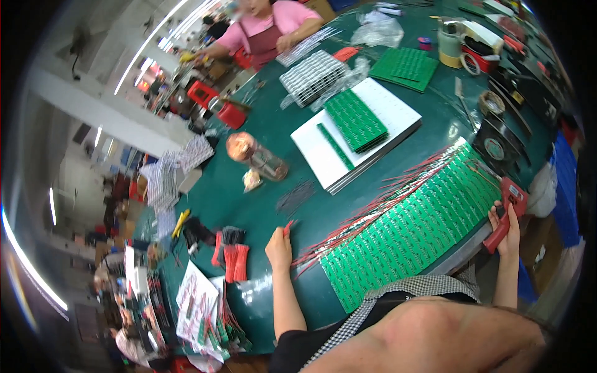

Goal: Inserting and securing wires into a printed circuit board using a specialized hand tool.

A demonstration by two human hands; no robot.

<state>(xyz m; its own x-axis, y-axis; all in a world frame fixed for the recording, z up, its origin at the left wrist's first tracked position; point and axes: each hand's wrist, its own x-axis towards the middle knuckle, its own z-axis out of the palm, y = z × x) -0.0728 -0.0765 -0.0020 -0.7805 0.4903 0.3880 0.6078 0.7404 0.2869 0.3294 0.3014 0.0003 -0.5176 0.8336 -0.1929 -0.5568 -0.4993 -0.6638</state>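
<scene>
My right hand (511,233) is wrapped round the grip of a red soldering gun (513,200). Its thin tip points at the far right end of a large green circuit-board panel (410,224), which lies slantwise before me. Red wires (373,214) stick out in a row along the panel's far edge. Left of the panel, my left hand (278,250) is closed above the table, with short red wires (290,227) poking from the fingers. Bundles of red wires (235,262) lie left of that hand, and loose dark wires (295,198) lie beyond it.
Stacked green boards (356,119) rest on a white slab (311,146) mid-table. A bottle (271,165) stands to its left. A black round fan-like device (497,146) sits by the panel's right end. Across the table works a person in pink (289,18). Wired boards (217,317) lie lower left.
</scene>
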